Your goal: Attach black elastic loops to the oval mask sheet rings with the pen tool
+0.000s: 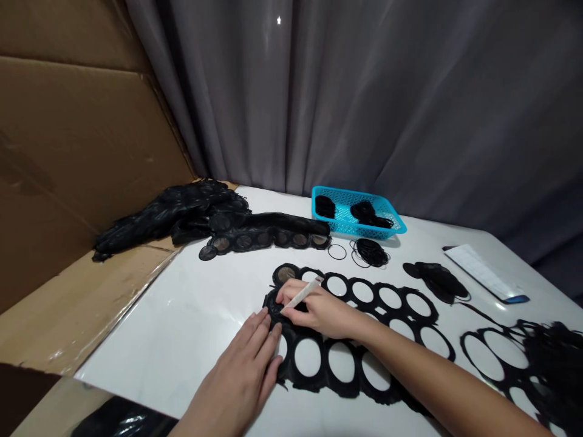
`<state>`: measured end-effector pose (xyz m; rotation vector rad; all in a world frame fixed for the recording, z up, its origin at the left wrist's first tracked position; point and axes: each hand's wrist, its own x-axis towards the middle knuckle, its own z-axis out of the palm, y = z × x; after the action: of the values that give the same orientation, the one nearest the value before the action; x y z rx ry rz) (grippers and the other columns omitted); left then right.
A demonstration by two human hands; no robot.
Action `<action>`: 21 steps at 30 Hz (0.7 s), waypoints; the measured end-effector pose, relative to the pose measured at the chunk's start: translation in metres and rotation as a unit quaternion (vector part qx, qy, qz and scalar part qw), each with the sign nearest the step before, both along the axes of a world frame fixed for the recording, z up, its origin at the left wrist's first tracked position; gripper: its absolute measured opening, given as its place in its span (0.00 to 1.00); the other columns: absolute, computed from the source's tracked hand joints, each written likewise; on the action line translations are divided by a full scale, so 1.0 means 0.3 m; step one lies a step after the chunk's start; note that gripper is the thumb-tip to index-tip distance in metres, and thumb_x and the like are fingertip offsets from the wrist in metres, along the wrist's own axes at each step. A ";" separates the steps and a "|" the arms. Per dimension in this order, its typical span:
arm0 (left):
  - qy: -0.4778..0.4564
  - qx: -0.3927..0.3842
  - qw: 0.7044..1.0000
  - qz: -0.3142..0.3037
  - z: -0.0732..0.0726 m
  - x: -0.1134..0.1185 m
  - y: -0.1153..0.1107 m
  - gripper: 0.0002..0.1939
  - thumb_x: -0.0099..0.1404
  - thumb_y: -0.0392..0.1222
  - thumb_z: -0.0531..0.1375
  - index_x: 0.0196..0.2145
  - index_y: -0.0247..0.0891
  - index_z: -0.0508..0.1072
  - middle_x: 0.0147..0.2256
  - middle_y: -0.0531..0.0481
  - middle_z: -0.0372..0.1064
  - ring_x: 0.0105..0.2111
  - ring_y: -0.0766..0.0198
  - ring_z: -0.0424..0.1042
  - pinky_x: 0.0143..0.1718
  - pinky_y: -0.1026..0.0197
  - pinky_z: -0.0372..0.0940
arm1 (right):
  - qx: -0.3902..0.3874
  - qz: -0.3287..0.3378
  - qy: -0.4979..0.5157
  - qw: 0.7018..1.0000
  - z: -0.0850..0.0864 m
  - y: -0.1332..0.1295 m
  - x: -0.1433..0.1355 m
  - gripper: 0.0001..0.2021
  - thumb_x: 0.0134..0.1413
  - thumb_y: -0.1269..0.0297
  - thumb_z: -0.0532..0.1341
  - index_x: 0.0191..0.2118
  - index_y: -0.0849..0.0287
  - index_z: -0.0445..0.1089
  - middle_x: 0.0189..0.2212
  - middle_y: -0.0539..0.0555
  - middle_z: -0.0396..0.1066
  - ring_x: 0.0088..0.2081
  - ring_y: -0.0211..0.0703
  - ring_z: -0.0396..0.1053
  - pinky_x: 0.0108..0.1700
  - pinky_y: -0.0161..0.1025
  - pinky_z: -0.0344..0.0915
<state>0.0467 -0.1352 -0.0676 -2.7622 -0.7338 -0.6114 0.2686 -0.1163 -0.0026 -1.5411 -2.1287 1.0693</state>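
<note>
A black rubber-like sheet (334,388) with rows of large round holes lies flat on the white table. My right hand (321,309) grips a thin white pen-like tool (301,295), slanted, its lower end down at a dark disc still set in the sheet's left part. My left hand (241,361) lies with fingers stretched out, fingertips on the left edge of the sheet just beside the tool's tip. Above my right hand, another filled disc (286,275) sits in the top left corner of the sheet. My right fingers partly hide the worked spot.
A blue basket (359,230) holds bundles of black rings. Near it lie a loose ring bundle (371,252) and a strip of uncut discs (264,240). Black sheets (168,212) are heaped by the cardboard (73,158). Black discs (439,280), a clipboard (483,273) and black scrap (555,364) lie right.
</note>
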 end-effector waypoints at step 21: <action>-0.020 -0.022 0.999 0.012 0.039 0.122 0.149 0.24 0.64 0.47 0.62 0.54 0.33 0.69 0.52 0.39 0.67 0.52 0.49 0.69 0.50 0.49 0.73 | 0.077 -0.083 0.070 0.991 -0.026 0.120 0.104 0.12 0.65 0.59 0.52 0.37 0.58 0.69 0.37 0.48 0.72 0.35 0.31 0.65 0.38 0.28 0.57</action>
<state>0.0834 -0.0906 -0.0558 -2.7853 -0.7974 -0.6558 0.2998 -0.0804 -0.0103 -1.4951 -1.9058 0.9056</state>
